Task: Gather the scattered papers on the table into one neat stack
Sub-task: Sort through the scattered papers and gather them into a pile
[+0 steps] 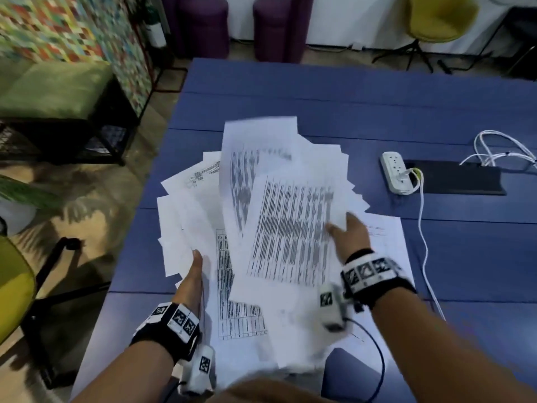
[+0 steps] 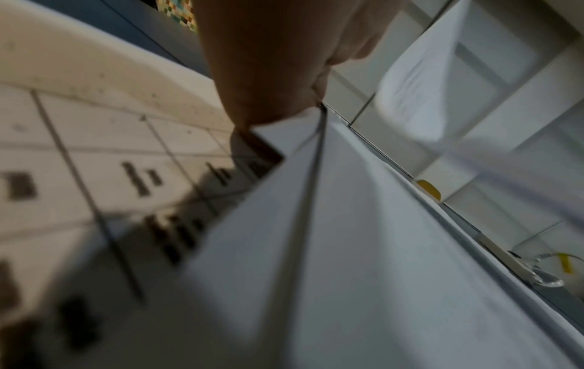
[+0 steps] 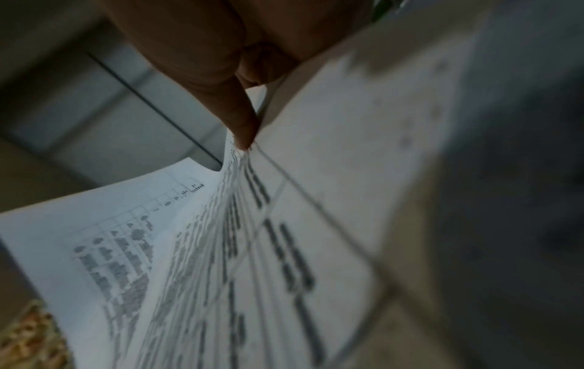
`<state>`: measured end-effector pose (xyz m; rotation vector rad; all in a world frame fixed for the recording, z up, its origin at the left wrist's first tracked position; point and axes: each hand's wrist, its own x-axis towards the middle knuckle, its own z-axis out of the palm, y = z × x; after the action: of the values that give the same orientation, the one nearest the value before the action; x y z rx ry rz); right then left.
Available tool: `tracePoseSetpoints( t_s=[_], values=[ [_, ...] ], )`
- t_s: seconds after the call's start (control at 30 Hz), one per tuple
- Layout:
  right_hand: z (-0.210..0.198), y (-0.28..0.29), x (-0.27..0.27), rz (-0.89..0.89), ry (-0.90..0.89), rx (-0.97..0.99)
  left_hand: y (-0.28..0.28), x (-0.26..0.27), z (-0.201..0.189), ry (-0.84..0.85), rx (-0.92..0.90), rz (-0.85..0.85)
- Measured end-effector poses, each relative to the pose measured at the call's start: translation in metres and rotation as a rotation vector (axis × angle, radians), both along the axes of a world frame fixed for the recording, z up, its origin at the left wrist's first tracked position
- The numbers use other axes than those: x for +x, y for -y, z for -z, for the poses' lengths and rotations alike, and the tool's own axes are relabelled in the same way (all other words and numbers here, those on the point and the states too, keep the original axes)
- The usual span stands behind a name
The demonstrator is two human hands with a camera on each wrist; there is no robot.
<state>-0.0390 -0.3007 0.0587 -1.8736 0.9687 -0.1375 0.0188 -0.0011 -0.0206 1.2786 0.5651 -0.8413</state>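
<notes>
Both hands grasp the fanned printed sheets: left hand pinching at seven o'clock, right hand at three; long axes splay toward twelve over the tabletop.

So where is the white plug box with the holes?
In the head view, the white power strip lies on the blue table, to the right of the papers, beside a black panel, beyond the right hand.

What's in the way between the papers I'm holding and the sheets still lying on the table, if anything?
Nothing visible. Both the left hand and the right hand already grip the fanned papers directly above the sheets on the blue table. The power strip and its cable lie off to the right.
</notes>
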Motion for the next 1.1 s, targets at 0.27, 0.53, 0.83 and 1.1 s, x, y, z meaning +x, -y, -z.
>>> tracePoseSetpoints(
  t_s=[0.27,0.53,0.83,1.1],
  values=[
    [0.057,-0.067,-0.029,-0.202,-0.174,0.093,0.004,0.004,-0.003,0.295,0.363,0.295],
    [0.045,-0.048,-0.021,-0.268,-0.345,-0.061,0.004,0.003,-0.003,0.331,0.308,0.278],
    [0.046,-0.046,-0.001,-0.282,-0.196,0.023,-0.005,-0.001,0.015,0.381,0.251,0.200],
    [0.049,0.063,0.002,-0.315,-0.666,-0.489,-0.029,0.009,0.016,0.337,0.308,0.085]
  ],
)
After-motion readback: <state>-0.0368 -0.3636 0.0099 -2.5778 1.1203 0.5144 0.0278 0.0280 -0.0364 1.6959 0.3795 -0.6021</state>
